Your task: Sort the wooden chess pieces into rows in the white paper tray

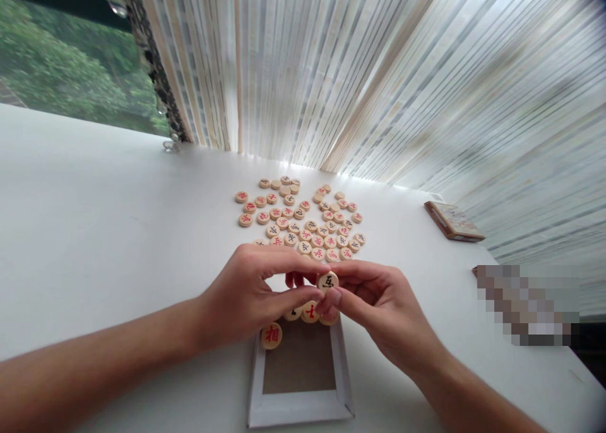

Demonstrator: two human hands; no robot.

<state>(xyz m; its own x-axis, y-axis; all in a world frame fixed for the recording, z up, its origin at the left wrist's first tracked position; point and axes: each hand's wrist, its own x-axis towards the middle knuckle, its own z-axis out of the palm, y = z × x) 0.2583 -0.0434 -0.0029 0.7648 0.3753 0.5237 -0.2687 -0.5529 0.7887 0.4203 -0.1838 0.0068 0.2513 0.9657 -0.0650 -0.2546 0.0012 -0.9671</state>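
Pinching a round wooden game piece (327, 283) from both sides, the two hands meet in the head view above the far end of a shallow white box (299, 408). The left hand (249, 291) grips it between thumb and forefinger; the right hand (379, 294) does the same, its thumb tip low on the face. The piece stands on edge, its black character turned toward the person.

Just below, a red-marked piece (310, 312) sits at the far end of the box between two others, which the fingers partly hide. Another red-marked piece (271, 336) lies nearer, by the box's left side — its face fully visible. Beyond the hands, many loose pieces (317, 240) spread over the white table (118, 231), some showing red characters, some black, a few plain. Well to the right lies a flat brown box (454, 221) — near a striped curtain (293, 73). Greenery shows through the window (61, 73) at upper left.
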